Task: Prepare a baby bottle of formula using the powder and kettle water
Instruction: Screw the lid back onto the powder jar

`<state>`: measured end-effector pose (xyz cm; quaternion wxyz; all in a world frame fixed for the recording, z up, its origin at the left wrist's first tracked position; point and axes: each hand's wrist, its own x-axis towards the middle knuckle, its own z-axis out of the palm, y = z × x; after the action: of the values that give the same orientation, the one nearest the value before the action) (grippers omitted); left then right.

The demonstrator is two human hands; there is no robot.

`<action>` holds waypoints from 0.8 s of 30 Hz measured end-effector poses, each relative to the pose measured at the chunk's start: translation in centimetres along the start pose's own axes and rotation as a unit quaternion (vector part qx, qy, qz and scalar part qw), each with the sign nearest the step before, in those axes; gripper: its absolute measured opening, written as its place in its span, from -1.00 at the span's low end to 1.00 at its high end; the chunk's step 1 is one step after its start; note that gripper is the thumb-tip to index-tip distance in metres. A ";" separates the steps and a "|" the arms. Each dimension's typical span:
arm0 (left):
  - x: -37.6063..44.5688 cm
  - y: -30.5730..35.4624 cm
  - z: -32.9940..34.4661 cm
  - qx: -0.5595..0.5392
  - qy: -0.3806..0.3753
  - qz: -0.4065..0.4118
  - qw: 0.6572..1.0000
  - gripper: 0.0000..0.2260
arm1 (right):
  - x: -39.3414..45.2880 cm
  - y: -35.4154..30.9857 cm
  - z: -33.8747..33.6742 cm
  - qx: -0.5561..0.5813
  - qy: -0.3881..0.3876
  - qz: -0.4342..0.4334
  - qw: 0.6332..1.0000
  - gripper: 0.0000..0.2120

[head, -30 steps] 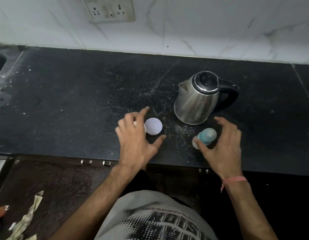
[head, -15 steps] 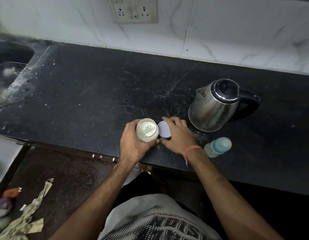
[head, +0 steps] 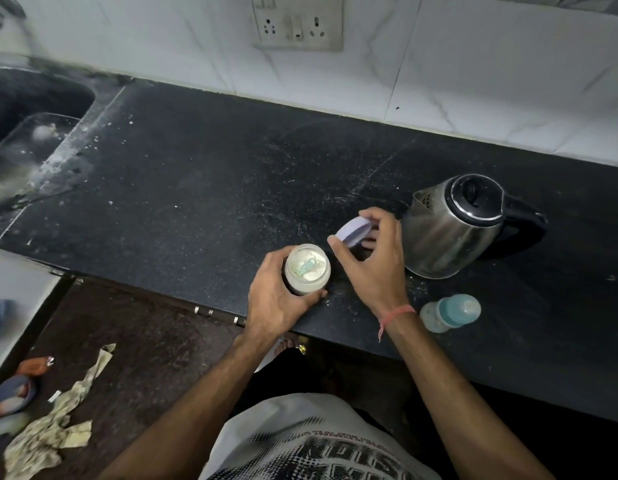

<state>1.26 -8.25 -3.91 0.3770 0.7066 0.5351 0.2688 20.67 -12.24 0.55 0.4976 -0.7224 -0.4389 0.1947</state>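
Note:
An uncapped jar of white formula powder [head: 307, 268] stands near the black counter's front edge, a pale green scoop [head: 307, 267] lying in the powder. My left hand [head: 276, 299] grips the jar from the near side. My right hand [head: 371, 258] holds the jar's lilac lid [head: 352, 230] tilted just right of the jar and above the counter. A steel kettle [head: 449, 226] with a black lid and handle stands to the right. The baby bottle [head: 451, 311] with its teal cap stands near the front edge, right of my right wrist.
The black counter [head: 196, 188] stretches left to a sink [head: 27, 116]. A wall socket plate [head: 297, 24] sits on the white marble backsplash. Crumpled paper [head: 54, 431] and small items lie on the floor at lower left.
My right hand left the bottle, took the lilac lid off the jar and lifted it to the right. My left hand closed around the jar. The view shifted left.

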 end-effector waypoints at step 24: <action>0.0 -0.6 0.3 -0.058 0.011 0.003 0.998 -0.38 | -2.5 0.1 4.1 -0.217 -0.145 -0.151 0.953 -0.41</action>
<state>1.13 -8.27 -4.55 0.4105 0.6819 0.5211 0.3082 16.39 -12.11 -1.70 0.2833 -0.7024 -0.6418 0.1200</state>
